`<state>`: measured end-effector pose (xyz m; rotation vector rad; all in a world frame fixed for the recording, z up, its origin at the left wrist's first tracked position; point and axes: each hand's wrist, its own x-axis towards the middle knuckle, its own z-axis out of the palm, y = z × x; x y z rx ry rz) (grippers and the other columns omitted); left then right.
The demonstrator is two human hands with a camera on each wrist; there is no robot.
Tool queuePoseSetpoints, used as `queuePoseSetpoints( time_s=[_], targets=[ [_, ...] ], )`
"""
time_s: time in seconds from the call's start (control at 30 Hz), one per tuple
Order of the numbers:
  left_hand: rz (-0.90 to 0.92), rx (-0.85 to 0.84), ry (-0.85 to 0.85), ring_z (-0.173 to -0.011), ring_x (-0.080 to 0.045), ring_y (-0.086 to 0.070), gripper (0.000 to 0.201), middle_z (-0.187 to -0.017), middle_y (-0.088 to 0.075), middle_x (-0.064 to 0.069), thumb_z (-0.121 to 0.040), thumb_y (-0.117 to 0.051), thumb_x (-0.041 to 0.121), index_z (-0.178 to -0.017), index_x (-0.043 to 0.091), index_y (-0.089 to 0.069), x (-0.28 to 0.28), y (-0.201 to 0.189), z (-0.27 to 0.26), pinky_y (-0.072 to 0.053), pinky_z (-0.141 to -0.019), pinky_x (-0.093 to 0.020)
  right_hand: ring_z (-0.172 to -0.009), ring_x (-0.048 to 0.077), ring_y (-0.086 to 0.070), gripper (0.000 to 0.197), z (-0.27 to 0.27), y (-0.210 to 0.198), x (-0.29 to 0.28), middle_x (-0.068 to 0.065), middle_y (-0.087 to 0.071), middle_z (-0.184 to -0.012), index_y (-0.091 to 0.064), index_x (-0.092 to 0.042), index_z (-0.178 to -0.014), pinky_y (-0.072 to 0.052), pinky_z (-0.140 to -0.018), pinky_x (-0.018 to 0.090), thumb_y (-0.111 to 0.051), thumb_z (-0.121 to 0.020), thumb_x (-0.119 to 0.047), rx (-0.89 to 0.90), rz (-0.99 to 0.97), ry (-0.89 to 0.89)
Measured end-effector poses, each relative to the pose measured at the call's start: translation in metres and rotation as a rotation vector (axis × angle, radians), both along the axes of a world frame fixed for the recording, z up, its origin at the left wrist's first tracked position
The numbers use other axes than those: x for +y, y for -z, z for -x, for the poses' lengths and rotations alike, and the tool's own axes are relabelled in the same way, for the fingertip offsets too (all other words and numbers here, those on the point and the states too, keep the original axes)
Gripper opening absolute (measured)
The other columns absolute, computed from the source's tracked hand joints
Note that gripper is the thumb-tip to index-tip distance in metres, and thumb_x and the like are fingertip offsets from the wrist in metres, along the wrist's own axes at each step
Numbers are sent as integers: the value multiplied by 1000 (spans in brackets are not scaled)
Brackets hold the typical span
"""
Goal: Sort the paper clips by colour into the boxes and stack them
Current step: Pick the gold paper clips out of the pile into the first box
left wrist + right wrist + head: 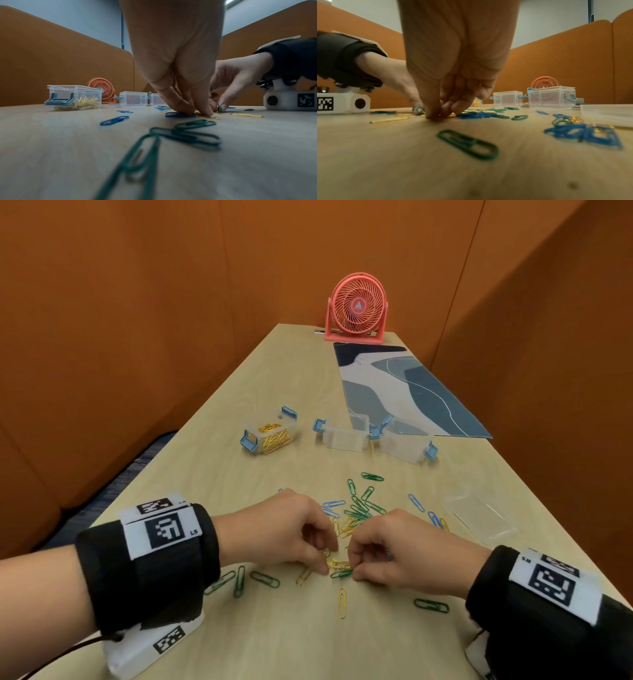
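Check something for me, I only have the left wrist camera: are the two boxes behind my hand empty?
Observer: Yes. From the head camera the middle box and the right box both look empty. Only the left box has gold clips in it.
Operator: Is a lid out anywhere?
Observer: One clear lid lies flat on the table, right of the clip pile and apart from the boxes.
Operator: Any blue clips beyond my right hand?
Observer: Yes, a few blue clips lie between the right hand and that lid.
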<state>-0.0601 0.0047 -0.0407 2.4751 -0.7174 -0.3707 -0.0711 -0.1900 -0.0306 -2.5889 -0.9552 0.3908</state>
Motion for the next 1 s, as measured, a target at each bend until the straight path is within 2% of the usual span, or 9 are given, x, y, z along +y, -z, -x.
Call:
queuePoseSetpoints(
  time_s=[0.13, 0.3, 0.37, 0.47, 0.53, 0.7, 0.83, 0.9, 1.0],
  targets=[
    [15, -59, -37, -80, -7, -60, 31, -92, -61, 9, -74, -76, 37, -102, 27, -69, 3, -3, -4, -43, -64, -8, -70, 8, -52, 15, -1, -2, -4, -7, -61, -75, -60, -23, -78, -46, -68, 28, -53, -87, -32, -153, 0, 163],
    [-141, -88, 103, -100, -1, -48, 69, -120, -50, 15, -65, -78, 50, -127, 32, -56, 0, -4, -6, -33, -75, -1, -81, 21, -58, 15, -3, 0, -9, -3, -63, -83, -57, -20, -80, -36, -63, 26, -46, -86, -29, -284, 133, 339],
    [-170, -70, 141, -103, -1, -46, 72, -124, -47, 15, -65, -79, 49, -130, 32, -54, -1, -5, -8, -31, -74, 2, -84, 20, -57, 12, -3, -1, -10, -3, -62, -87, -56, -21, -83, -34, -65, 26, -48, -86, -29, -297, 136, 366],
    [-150, -60, 150, -101, -2, -51, 63, -121, -51, 13, -65, -80, 46, -123, 33, -59, 1, -8, -11, -32, -69, 2, -78, 7, -47, 7, -3, -4, -9, -12, -52, -84, -55, -30, -88, -34, -70, 23, -56, -85, -36, -259, 37, 285],
    [-92, -28, 126, -99, -1, -52, 64, -117, -54, 16, -62, -82, 44, -121, 35, -60, 10, -11, -11, -34, -69, 0, -75, 1, -45, 18, -3, -3, -7, -15, -52, -81, -64, -32, -93, -40, -73, 23, -65, -78, -42, -182, -28, 216],
    [-97, 42, 93, -94, -5, -55, 60, -107, -59, 17, -57, -86, 41, -113, 39, -64, 27, -13, -12, -39, -72, -6, -96, 6, -52, 43, -3, -2, -2, -12, -62, -98, -69, -33, -106, -46, -85, 27, -77, -66, -45, -55, 25, 154],
    [-74, 2, 126, -79, -6, -54, 48, -90, -60, 13, -61, -84, 39, -106, 32, -70, 10, -6, -12, -40, -67, -10, -74, 1, -50, 32, -7, -1, 7, -14, -59, -82, -72, -29, -101, -41, -68, 15, -78, -69, -33, -36, -4, 174],
    [-59, -35, 120, -75, -5, -53, 43, -82, -58, 13, -62, -83, 39, -103, 30, -72, 6, -4, -12, -40, -65, -12, -69, 2, -48, 27, -9, 0, 10, -13, -60, -80, -74, -29, -96, -39, -65, 16, -78, -70, -30, -37, -5, 200],
    [-39, -68, 121, -79, -7, -54, 43, -90, -61, 11, -63, -83, 39, -104, 29, -72, 7, -3, -12, -39, -66, -10, -70, 3, -50, 20, -9, -1, 10, -11, -64, -83, -74, -29, -91, -39, -63, 16, -77, -71, -30, -35, 3, 219]
  ],
)
